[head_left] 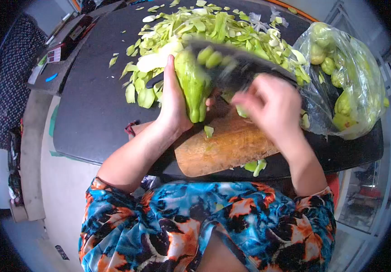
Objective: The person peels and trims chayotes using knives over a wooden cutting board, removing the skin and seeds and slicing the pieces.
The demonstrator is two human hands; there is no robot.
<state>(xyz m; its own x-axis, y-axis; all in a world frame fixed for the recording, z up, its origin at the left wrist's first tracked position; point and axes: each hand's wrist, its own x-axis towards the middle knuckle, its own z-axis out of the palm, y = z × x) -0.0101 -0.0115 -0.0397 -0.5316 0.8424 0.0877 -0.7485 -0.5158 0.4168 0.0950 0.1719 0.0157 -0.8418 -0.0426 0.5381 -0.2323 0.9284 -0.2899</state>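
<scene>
My left hand (173,106) is wrapped around a green chayote (191,86), held upright above the wooden cutting board (227,152). Just right of it, my closed right hand (275,102) grips a wide dark-bladed knife (241,65), smeared by motion. Green slices (210,58) seem to cling to the blade. The knife's handle is hidden in the hand, and I cannot tell whether its edge touches the chayote. Behind my left thumb lies a pale cut piece (154,61), and a black handle (153,81) pokes out beside the wrist.
A large heap of green slices (204,27) covers the far part of the dark table (95,90). At the right sits a clear plastic bag (363,81) with several whole chayotes. Scraps (255,167) lie at the board's near edge.
</scene>
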